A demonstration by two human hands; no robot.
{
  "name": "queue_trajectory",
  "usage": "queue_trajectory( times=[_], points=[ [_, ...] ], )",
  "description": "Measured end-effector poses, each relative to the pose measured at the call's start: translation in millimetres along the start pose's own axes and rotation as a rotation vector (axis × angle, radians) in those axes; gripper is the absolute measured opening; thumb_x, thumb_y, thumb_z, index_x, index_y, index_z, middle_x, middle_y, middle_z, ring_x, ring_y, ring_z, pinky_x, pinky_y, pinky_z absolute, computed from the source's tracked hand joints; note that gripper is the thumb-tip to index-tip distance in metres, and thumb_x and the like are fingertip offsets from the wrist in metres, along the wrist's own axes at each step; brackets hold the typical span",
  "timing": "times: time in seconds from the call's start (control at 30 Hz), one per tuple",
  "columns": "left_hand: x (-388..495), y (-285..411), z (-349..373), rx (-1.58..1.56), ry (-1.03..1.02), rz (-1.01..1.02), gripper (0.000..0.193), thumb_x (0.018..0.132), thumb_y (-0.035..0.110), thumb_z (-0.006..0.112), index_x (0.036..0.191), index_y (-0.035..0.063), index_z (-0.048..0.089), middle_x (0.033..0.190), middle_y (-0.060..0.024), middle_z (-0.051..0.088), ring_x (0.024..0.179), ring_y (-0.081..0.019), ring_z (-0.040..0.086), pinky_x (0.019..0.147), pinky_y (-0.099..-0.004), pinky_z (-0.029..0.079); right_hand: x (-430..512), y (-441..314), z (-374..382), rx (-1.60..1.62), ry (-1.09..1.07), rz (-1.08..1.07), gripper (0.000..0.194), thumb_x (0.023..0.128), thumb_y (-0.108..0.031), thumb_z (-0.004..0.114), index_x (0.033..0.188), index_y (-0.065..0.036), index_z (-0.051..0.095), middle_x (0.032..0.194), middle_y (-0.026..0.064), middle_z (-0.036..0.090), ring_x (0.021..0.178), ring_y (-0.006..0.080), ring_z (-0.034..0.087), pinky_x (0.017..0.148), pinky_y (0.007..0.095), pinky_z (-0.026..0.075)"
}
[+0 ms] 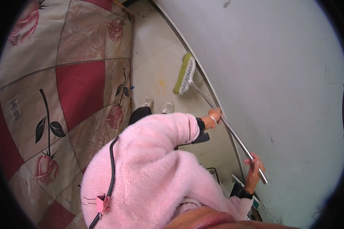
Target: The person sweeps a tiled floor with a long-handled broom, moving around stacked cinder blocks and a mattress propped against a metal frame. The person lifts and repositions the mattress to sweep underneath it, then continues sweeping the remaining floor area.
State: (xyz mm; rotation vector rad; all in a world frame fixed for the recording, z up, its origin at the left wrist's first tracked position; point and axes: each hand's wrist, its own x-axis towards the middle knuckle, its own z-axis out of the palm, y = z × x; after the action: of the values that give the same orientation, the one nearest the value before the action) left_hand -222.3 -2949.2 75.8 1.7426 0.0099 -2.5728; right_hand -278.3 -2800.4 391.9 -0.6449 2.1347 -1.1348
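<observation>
A brush broom with yellow-green bristles and a white head is near the foot of the pale wall, its head tilted. Its metal handle runs down to the right, along the wall. My left hand, with a light bracelet at the wrist, is closed around the handle's middle part. Close to the handle's free end, my right hand has its fingers curled around the pole; a dark band circles that wrist.
A bed or similar surface with a rose-patterned cover lies on the left. The pale wall rises on the right. Between them is light floor with yellow marks. My shoes stand beside the cover. Partly hidden items lean low by the wall.
</observation>
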Motion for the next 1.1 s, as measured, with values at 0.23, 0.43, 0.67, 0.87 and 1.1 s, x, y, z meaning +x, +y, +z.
queue_trajectory(
  times=[0.23,0.43,0.67,0.87,1.1],
  points=[
    [-17,199,-40,-0.275,0.002,0.186,0.015,0.092,0.021,0.047,0.094,0.0069,0.051,0.073,-0.0061,0.059,0.045,-0.0155,0.041,0.044,-0.0349,0.040,117,-76,116,0.096,-0.236,-0.253,0.032,0.099,-0.023,0.048,0.082,0.003,0.057,0.102,0.0238,0.066,0.070,0.0254,0.067,0.063,0.0328,0.050],
    [-53,389,-91,-0.535,-0.063,0.287,0.015,0.093,0.022,0.047,0.091,0.0072,0.048,0.073,-0.0078,0.059,0.042,-0.0136,0.032,0.043,-0.0342,0.042,224,-205,262,0.054,-0.423,-0.407,0.037,0.098,-0.024,0.049,0.074,0.003,0.057,0.093,0.0188,0.068,0.067,0.0226,0.067,0.061,0.0309,0.049],
    [-52,593,-166,-0.853,-0.193,0.423,0.012,0.092,0.018,0.049,0.083,0.0096,0.046,0.066,-0.0068,0.053,0.052,-0.0161,0.039,0.045,-0.0298,0.035,324,-327,439,-0.122,-0.698,-0.580,0.022,0.092,-0.011,0.056,0.081,0.005,0.066,0.087,0.0119,0.069,0.065,0.0153,0.064,0.060,0.0271,0.050],
    [-18,694,-222,-1.096,-0.306,0.434,0.012,0.092,0.015,0.047,0.081,0.0111,0.046,0.065,-0.0061,0.053,0.050,-0.0172,0.043,0.053,-0.0347,0.043,388,-372,574,-0.055,-0.802,-0.471,0.032,0.098,-0.019,0.054,0.077,0.003,0.064,0.079,0.0076,0.067,0.060,0.0124,0.059,0.054,0.0245,0.045],
    [27,700,-206,-0.768,-0.207,0.120,0.014,0.091,0.017,0.046,0.077,0.0145,0.046,0.058,0.0012,0.041,0.041,-0.0120,0.029,0.046,-0.0280,0.034,407,-358,628,-0.114,-0.464,-0.342,0.043,0.101,-0.030,0.053,0.071,0.001,0.059,0.068,0.0045,0.061,0.049,0.0085,0.051,0.045,0.0235,0.041]
  ],
)
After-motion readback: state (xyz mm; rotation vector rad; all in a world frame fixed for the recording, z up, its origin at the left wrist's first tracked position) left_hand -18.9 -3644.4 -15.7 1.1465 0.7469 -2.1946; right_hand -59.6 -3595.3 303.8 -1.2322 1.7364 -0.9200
